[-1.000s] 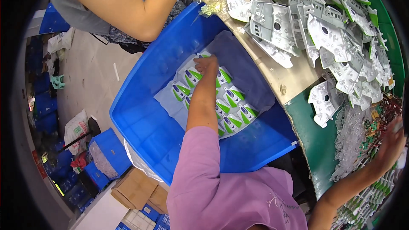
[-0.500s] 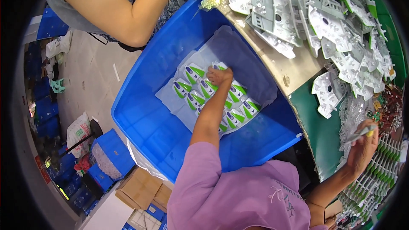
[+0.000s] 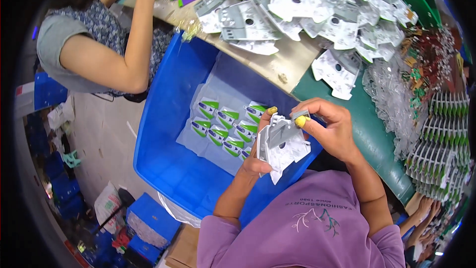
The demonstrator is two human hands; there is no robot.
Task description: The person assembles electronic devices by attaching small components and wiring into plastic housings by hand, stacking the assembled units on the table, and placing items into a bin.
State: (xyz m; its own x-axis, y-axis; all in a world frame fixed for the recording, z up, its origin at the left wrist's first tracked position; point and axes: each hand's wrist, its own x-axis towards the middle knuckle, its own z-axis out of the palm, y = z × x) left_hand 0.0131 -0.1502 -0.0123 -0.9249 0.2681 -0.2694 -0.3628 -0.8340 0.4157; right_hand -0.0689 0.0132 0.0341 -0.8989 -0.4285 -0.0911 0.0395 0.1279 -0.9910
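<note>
My left hand [image 3: 259, 156] holds a grey and white blister card pack [image 3: 280, 146] from below, over the right part of the big blue bin [image 3: 168, 144]. My right hand [image 3: 331, 129] pinches the top of the same pack; a yellow finger cot shows on its thumb. Both hands are close to my chest, above my purple shirt. Inside the bin lie several finished packs with green and white tips [image 3: 225, 129] on a clear plastic sheet.
A pile of grey and white blister cards [image 3: 297, 10] covers the table at the top. Clear plastic shells [image 3: 391, 99] and stacked packs [image 3: 441, 139] lie on the green mat at right. Another person [image 3: 94, 54] sits at upper left. Blue crates [image 3: 148, 223] stand on the floor.
My left hand has lifted out of the bin and my right hand has come in from the right side of the table. Both now meet on one card pack.
</note>
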